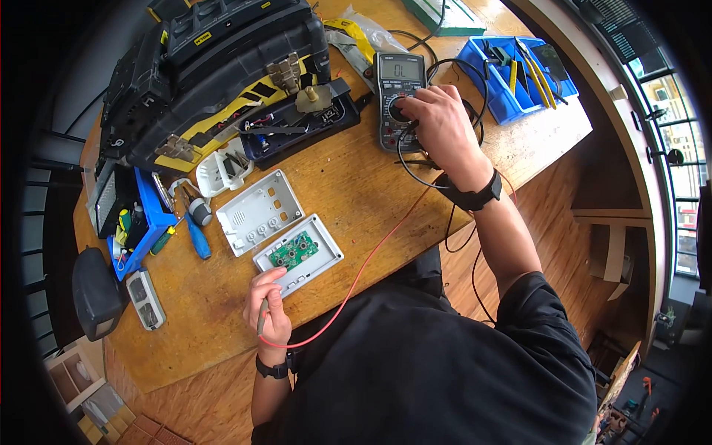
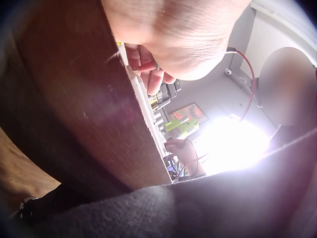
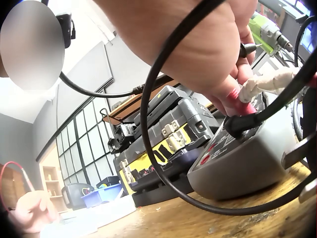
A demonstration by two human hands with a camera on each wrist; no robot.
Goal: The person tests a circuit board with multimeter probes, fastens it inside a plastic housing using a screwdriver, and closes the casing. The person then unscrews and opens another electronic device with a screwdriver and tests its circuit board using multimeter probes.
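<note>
My left hand (image 1: 268,305) holds a test probe with a red lead (image 1: 348,297), at the near edge of a pale plastic case half (image 1: 323,261). Inside that half sits a green circuit board (image 1: 302,251); the matching half (image 1: 248,208) lies beside it. Over at the digital multimeter (image 1: 401,68), whose screen reads OL, my right hand (image 1: 449,133) has its fingertips at the round dial. A black test probe (image 3: 249,48) is held in the same hand, its tip poking out between the fingers. The left probe's tip is hidden.
Behind the case halves stand a large black toolbox (image 1: 222,67) and a dark tray (image 1: 300,137) of parts. Blue bins of tools flank the table, one at the right (image 1: 504,104), one at the left (image 1: 152,222). A blue-handled screwdriver (image 1: 198,239) lies nearby. Black cables loop around the multimeter.
</note>
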